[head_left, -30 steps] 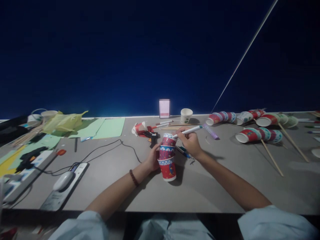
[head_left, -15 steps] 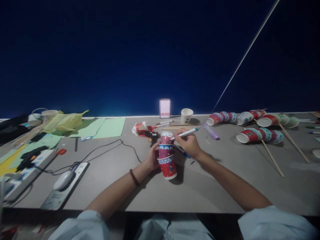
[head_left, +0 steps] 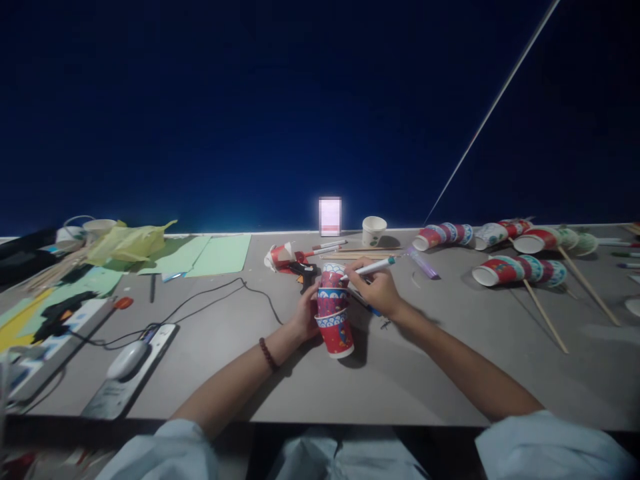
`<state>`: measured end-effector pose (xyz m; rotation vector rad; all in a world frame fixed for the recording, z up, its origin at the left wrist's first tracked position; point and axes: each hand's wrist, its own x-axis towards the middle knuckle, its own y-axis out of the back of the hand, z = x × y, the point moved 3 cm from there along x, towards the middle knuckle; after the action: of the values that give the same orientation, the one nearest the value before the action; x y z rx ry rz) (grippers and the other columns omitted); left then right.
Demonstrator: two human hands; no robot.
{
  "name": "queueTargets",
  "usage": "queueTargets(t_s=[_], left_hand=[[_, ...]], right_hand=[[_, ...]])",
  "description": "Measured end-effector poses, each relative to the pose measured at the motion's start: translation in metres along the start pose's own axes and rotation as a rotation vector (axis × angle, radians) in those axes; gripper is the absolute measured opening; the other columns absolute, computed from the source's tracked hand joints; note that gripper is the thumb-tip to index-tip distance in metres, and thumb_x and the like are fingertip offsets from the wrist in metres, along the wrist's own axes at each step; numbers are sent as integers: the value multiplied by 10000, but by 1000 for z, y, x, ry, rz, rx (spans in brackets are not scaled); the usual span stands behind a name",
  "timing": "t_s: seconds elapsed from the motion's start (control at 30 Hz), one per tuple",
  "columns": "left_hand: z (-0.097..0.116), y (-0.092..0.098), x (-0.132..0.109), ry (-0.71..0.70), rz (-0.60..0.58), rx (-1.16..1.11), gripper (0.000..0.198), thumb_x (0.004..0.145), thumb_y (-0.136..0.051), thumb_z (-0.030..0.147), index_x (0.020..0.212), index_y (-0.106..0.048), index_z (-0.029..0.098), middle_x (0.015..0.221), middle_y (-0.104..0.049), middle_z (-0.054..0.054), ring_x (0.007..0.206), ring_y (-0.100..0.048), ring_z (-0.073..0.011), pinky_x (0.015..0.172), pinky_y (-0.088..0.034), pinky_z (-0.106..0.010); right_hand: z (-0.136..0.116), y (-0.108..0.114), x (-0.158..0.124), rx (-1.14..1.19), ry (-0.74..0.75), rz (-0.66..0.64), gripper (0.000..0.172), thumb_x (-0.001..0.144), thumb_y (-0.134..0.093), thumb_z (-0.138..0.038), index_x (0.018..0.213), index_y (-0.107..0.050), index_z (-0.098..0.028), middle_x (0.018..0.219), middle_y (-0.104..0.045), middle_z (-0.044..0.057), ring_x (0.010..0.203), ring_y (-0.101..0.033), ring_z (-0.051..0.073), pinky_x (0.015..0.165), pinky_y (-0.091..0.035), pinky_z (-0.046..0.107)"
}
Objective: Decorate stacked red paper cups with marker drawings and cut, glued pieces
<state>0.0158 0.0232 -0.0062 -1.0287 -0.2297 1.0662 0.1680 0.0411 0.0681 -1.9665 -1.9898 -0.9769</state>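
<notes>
In front of me, a stack of patterned paper cups [head_left: 336, 335] in red, purple and blue leans at a slight tilt, its joined cups bending a little. My left hand [head_left: 306, 315] grips the stack from the left side, its fingertips partly hidden behind the cups. My right hand [head_left: 374, 287] is closed around a white marker pen [head_left: 376, 267] with a green end. The pen's tip meets the upper purple cup or is very near it; contact is too small to tell. Just behind the stack lies a black glue gun [head_left: 304, 272].
Finished-looking cup stacks [head_left: 520, 271], some on wooden sticks, lie at the right. A white cup [head_left: 374, 231] and a bright screen [head_left: 330, 217] stand by the wall. At left are a power strip [head_left: 75, 337], a mouse [head_left: 128, 361], a phone-like slab [head_left: 113, 399], a black cable [head_left: 200, 298] and green paper [head_left: 225, 257].
Both hands and the cup stack stay nearly in place. The marker's rear end has dipped very slightly; little else differs.
</notes>
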Motion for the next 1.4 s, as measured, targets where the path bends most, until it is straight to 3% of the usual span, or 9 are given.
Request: queueTargets(t_s=[0.57, 0.87, 1.23, 1.4], left_hand=[[0, -3, -3, 16, -16, 16, 468, 816, -550, 472, 960, -677, 45, 862, -725, -157, 745, -676, -241, 726, -481, -340], [1, -2, -2, 5, -22, 27, 488, 805, -562, 489, 970, -674, 43, 875, -727, -163, 761, -683, -244, 734, -489, -340], [0, 1, 1, -22, -11, 19, 459, 819, -570, 479, 999, -670, 68, 886, -730, -136, 794, -689, -247, 767, -489, -349], [0, 0, 0, -2, -2, 26, 469, 819, -565, 484, 994, -670, 61, 887, -729, -142, 794, -687, -246, 770, -490, -349]], right_hand=[[1, 3, 3, -30, -6, 108, 199, 832, -578, -317, 681, -593, -188, 633, -612, 2, 552, -551, 119, 526, -444, 226], [6, 3, 1, 112, -62, 99, 171, 832, -580, -333, 733, -593, -195, 682, -640, 10, 614, -604, 141, 549, -475, 234], [3, 1, 1, 41, 30, 75, 146, 839, -570, -295, 728, -603, -204, 759, -652, 29, 749, -612, 173, 677, -494, 285], [3, 1, 1, 30, 36, 73, 150, 837, -567, -302, 737, -610, -199, 761, -655, 35, 738, -612, 172, 662, -495, 282]])
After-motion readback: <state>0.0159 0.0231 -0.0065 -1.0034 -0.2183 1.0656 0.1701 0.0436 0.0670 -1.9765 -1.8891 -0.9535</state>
